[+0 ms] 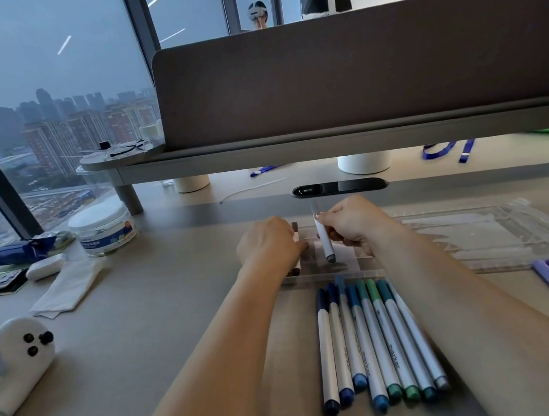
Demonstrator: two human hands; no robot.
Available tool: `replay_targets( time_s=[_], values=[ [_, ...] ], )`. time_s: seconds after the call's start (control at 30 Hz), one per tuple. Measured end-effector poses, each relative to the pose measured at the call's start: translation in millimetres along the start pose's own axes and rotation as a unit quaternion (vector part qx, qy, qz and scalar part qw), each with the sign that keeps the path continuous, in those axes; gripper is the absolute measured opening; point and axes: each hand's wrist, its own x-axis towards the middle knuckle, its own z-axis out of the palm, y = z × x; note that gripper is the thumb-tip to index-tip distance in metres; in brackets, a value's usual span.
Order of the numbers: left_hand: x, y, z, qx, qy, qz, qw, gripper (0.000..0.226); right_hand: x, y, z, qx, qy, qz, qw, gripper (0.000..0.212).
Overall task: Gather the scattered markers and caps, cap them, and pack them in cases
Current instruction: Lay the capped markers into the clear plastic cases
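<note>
Head view: our right hand [354, 226] pinches a grey marker [324, 239] between thumb and curled fingers. Its long axis runs 12 to 6, grey end down at 6, over the left end of the clear case [474, 236], which lies flat and stretches toward 3. Our left hand [270, 242], at 9 of the right, curls round a brown marker [296, 268], also lined 12 to 6; whether that one sits inside the case we cannot tell. At 6, capped blue and green markers [377, 339] lie side by side
</note>
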Motion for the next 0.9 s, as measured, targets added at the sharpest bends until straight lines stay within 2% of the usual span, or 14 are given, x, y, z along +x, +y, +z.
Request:
replay_targets(
  time_s=[0.23, 0.4, 0.57, 0.63, 0.77, 0.9],
  values=[
    [3, -5, 0, -0.018, -0.019, 0.04, 0.999, 0.027, 1, 0, 2, -0.012, 0.0, 0.014, 1.0, 0.029],
    [2, -11, 4, -0.047, -0.028, 0.073, 0.996, 0.037, -1, 0, 2, -0.006, -0.002, 0.017, 1.0, 0.027],
    [0, -16, 8, -0.082, -0.016, 0.072, 0.994, 0.036, -2, -2, 1, -0.001, -0.019, 0.023, 1.0, 0.023],
    [0, -17, 7, -0.095, -0.034, 0.083, 0.991, 0.03, -3, -3, 3, -0.007, -0.025, 0.028, 0.999, 0.022],
    [1, -23, -3, -0.147, -0.123, 0.118, 0.974, 0.027, -2, -3, 4, -0.038, -0.023, 0.029, 0.999, 0.022],
    [-1, -24, -7, -0.156, -0.123, 0.126, 0.972, 0.035, 0, -2, 4, -0.037, -0.034, 0.029, 0.998, 0.023]
  ],
)
